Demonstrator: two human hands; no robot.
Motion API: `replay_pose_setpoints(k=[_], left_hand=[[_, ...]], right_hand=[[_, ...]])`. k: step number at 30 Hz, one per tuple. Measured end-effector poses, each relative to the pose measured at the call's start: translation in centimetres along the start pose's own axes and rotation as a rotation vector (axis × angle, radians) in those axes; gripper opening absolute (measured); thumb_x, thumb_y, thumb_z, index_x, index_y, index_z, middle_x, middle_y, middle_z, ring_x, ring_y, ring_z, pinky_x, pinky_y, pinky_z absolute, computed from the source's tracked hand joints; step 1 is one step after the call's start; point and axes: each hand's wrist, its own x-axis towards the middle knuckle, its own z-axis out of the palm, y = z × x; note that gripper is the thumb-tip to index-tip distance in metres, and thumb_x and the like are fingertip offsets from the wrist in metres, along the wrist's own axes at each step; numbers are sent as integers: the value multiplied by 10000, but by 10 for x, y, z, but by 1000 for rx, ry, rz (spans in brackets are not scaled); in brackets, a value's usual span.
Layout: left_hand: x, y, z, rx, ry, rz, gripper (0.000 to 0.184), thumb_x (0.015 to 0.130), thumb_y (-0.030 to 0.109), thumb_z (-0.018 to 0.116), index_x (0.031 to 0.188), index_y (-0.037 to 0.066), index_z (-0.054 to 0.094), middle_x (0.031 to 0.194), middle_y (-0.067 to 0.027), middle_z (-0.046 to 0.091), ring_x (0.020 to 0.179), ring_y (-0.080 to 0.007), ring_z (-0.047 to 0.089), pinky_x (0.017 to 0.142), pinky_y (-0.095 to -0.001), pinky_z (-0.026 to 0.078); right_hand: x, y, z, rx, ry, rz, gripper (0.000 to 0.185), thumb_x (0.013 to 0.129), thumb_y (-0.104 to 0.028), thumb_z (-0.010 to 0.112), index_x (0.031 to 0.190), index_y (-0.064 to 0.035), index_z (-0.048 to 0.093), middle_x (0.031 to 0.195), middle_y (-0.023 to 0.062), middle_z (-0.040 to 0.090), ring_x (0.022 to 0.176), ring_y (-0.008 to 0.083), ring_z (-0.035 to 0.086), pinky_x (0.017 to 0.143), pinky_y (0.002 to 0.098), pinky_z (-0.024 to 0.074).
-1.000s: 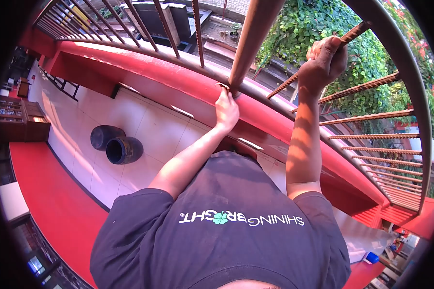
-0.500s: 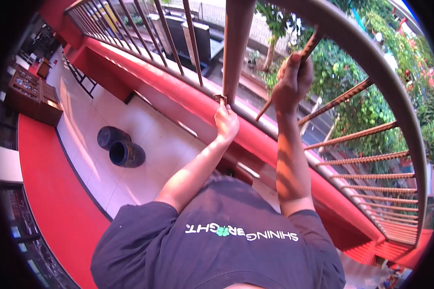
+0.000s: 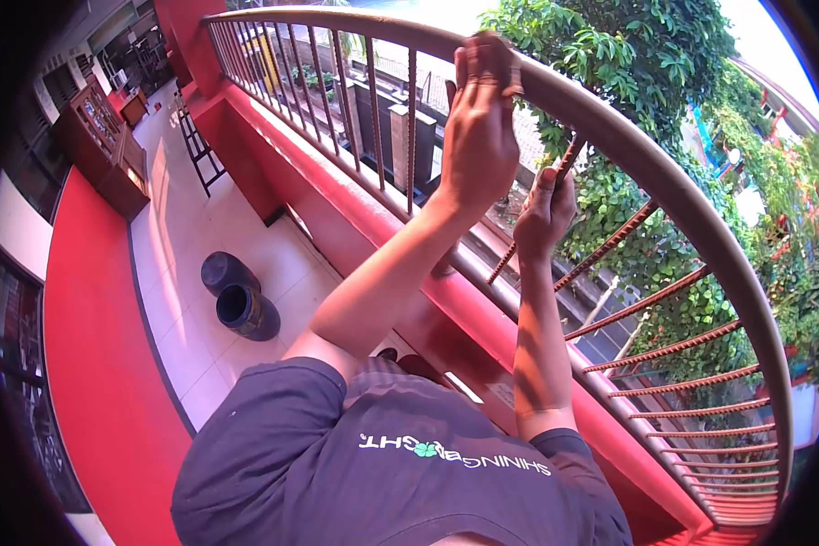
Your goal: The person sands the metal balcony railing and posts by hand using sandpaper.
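Note:
My left hand (image 3: 484, 136) is up at the curved brown top rail (image 3: 628, 136), its fingers closed over the rail. A dark brown piece (image 3: 495, 62) shows at the fingertips; I cannot make out what it is. Lower and to the right, my right hand (image 3: 547, 214) is wrapped round a ribbed, rusty bar (image 3: 566, 162) beneath the rail. The thick upright post is mostly hidden behind my left hand and forearm.
Below the railing runs a red ledge (image 3: 469, 305). Two dark round pots (image 3: 248, 311) stand on the pale tiled floor (image 3: 187, 300) at the left, near a wooden cabinet (image 3: 105, 150). Green plants (image 3: 610, 55) grow beyond the bars.
My left hand has risen from the foot of the thick post to the top rail. The view has tilted up along the railing. My right hand still grips its bar.

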Motion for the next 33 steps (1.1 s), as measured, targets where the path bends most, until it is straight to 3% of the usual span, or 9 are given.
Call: replay_pose_setpoints(k=[2,5,9,11,14,22,27,29,33], left_hand=[[6,12,-8,109,-120,162,476,1033,170,472,1455,-51,454,1524,-259,420,1454,-463,303,1156,-566,266],[20,-16,-22,147,-160,100,500,967,171,545,1417,-43,506,1430,-242,541,1329,-401,523,1169,-545,304],[57,-64,-42,315,114,325,374,942,130,569,1279,-20,630,1087,-245,703,910,-357,701,762,-454,568],[41,-8,-57,363,-538,-68,315,939,132,584,1207,-5,677,1232,-220,676,1053,-371,690,945,-450,524],[39,0,-36,234,98,625,132,901,107,622,964,27,706,856,-191,725,796,-355,719,868,-456,548],[57,-104,-59,391,-201,207,172,932,121,517,871,25,646,734,-164,678,666,-357,682,638,-476,538],[48,-4,-54,77,-11,746,248,841,70,581,1052,84,712,906,-174,731,927,-351,722,894,-463,555],[54,-61,-55,64,-450,179,204,876,43,567,1035,23,693,938,-210,723,948,-398,695,1136,-591,310],[118,-202,-78,514,-93,160,361,1046,257,432,1015,17,700,968,-203,731,967,-409,693,1206,-604,139]], right_hand=[[0,-2,1,-3,-8,26,389,1061,-404,516,824,-96,493,616,-67,402,504,26,379,449,224,290],[0,-10,1,40,-25,60,389,1061,-407,514,825,-99,491,622,-68,401,506,28,378,454,224,294],[0,-4,1,14,-14,38,386,1062,-403,512,821,-104,481,626,-67,396,506,30,363,457,228,295],[1,-2,2,25,-14,11,381,1063,-394,513,815,-106,476,623,-64,397,496,30,357,445,224,289],[1,4,1,173,-29,88,363,1064,-351,525,799,-111,462,609,-60,396,479,30,355,418,215,264],[0,5,9,130,72,63,374,1058,-350,542,780,-112,464,589,-64,379,476,27,334,422,223,231],[-2,-8,6,185,49,116,363,1054,-349,554,786,-117,475,594,-69,372,487,23,328,440,226,241],[0,-7,7,233,47,123,361,1054,-348,553,791,-115,473,594,-68,370,488,25,332,445,227,249],[-3,-5,13,88,103,87,361,1061,-350,536,795,-116,467,597,-61,373,488,32,335,440,227,255]])
